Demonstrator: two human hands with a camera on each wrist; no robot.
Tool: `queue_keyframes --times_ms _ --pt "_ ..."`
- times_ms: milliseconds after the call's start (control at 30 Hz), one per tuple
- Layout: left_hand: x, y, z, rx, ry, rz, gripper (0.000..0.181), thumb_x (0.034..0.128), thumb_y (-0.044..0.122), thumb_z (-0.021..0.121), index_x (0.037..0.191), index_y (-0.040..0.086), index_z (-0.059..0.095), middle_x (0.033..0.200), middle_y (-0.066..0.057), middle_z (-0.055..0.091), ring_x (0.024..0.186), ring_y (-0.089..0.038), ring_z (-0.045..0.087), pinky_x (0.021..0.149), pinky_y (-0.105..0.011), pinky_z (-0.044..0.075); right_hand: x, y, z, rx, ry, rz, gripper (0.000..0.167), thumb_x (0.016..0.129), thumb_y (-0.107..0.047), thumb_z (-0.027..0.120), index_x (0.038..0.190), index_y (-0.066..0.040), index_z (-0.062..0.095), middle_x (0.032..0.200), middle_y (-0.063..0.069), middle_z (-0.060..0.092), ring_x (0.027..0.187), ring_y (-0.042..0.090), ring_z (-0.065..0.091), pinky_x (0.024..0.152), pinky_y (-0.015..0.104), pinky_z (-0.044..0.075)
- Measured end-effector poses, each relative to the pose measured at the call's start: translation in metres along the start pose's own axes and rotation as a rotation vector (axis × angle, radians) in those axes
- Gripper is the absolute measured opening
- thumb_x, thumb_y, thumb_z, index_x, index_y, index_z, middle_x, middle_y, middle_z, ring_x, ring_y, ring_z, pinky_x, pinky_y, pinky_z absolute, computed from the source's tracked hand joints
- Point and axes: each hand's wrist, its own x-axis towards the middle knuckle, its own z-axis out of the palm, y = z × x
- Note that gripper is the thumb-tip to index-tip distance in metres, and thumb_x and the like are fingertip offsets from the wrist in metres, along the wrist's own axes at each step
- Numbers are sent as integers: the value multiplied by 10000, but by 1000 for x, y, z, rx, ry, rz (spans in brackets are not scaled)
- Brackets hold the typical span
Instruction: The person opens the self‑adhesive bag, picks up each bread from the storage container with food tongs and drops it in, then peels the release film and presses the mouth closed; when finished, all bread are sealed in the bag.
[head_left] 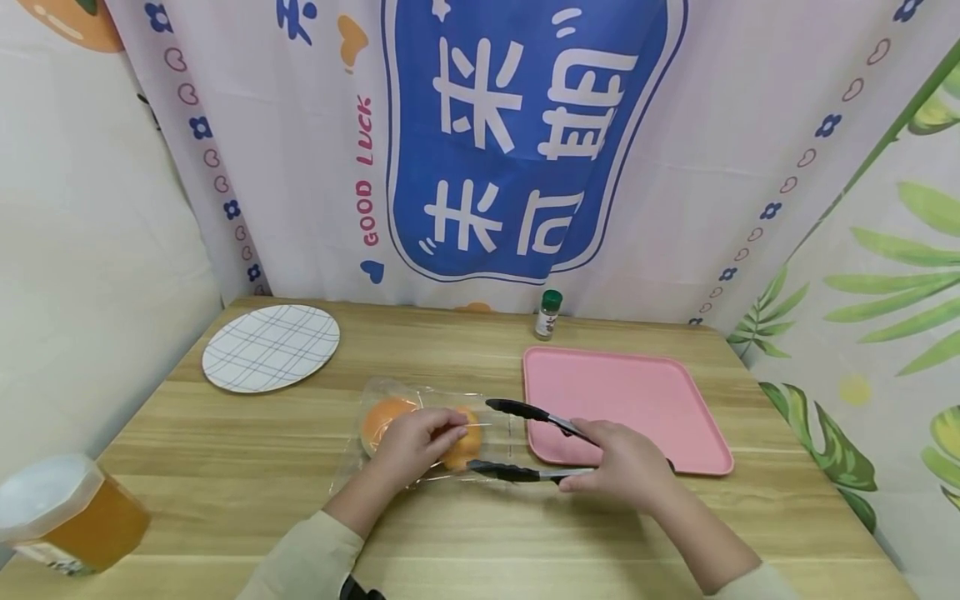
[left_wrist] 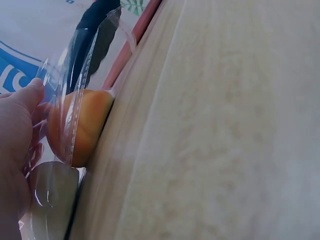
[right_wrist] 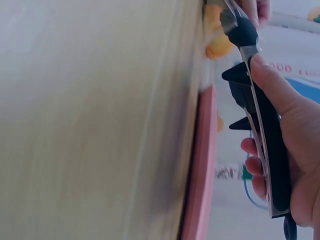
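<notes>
While pinching the clear bag (head_left: pixel 495 429) in the left hand (head_left: pixel 415 443), low centre of the frame, probably to steady it around the two buns (head_left: pixel 386 412), holds the tongs (head_left: pixel 525 474) in the right hand (head_left: pixel 628 467) with jaws spread wide (cannot tell whether touching the bag). Grips well back from the tips, likely for leverage. Has the pink tray (head_left: pixel 615 396) just right, within easy reach; the green-capped shaker (head_left: pixel 547 317) above it, the checked plate (head_left: pixel 272 348) at left and the amber-filled tub (head_left: pixel 108 525) at lower left, seemingly out of the way.
</notes>
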Motion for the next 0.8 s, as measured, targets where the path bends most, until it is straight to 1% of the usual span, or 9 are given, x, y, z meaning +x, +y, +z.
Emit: queue_keyframes --times_ms 100,200,333,433,533,633,667,733,800 --pt "0 0 0 -11 -5 1 96 895 183 718 963 123 751 918 35 745 779 -63 637 690 -222 547 -8 13 -9 -10 19 -19 935 612 -599 845 1370 -126 571 1322 92 640 1232 333 588 992 529 502" --pt "1 0 0 -5 -1 8 90 895 190 718 955 130 750 894 51 737 761 -45 614 679 -214 533 -18 27 -18 7 66 -21 935 606 -588 852 1363 -116 575 1289 113 655 1185 349 611 959 540 512" --pt "0 2 0 2 16 8 88 879 199 735 943 141 752 884 57 735 765 -41 618 693 -223 539 -31 48 -28 87 127 33 955 626 -582 848 1370 -62 550 1278 196 640 1108 382 631 887 556 533" --pt "0 2 -1 -7 16 1 86 876 196 737 941 141 752 866 58 730 740 -31 600 674 -212 531 -39 68 -34 139 138 124 997 674 -582 824 1407 2 484 1325 292 572 1101 450 609 867 590 526" --pt "0 3 -2 -14 12 -8 87 883 202 731 946 146 751 856 64 724 721 -16 574 654 -197 516 -45 90 -38 170 112 255 1059 734 -599 776 1463 53 369 1407 358 454 1203 545 503 938 659 462" --pt "1 4 -2 -20 10 -21 83 888 209 727 948 157 751 856 74 721 716 -9 561 647 -193 507 -47 111 -40 206 91 383 1113 779 -629 720 1500 76 248 1445 402 354 1279 600 381 995 711 380" --pt "1 4 -2 -21 10 -26 80 887 207 728 948 160 751 855 76 721 716 -7 560 647 -192 506 -47 117 -41 230 86 429 1128 792 -642 699 1511 75 208 1454 407 332 1269 590 401 1001 704 381" --pt "1 4 -1 -27 10 -34 79 888 205 727 949 160 750 846 81 717 708 -5 553 640 -191 502 -46 131 -41 266 96 517 1152 807 -663 666 1520 79 147 1464 422 288 1285 602 367 1017 714 355" --pt "0 4 -1 -30 8 -47 80 890 201 725 951 156 749 830 85 711 696 0 546 633 -188 499 -43 145 -38 286 149 587 1133 810 -678 649 1524 60 170 1460 411 317 1265 590 396 1002 708 371"
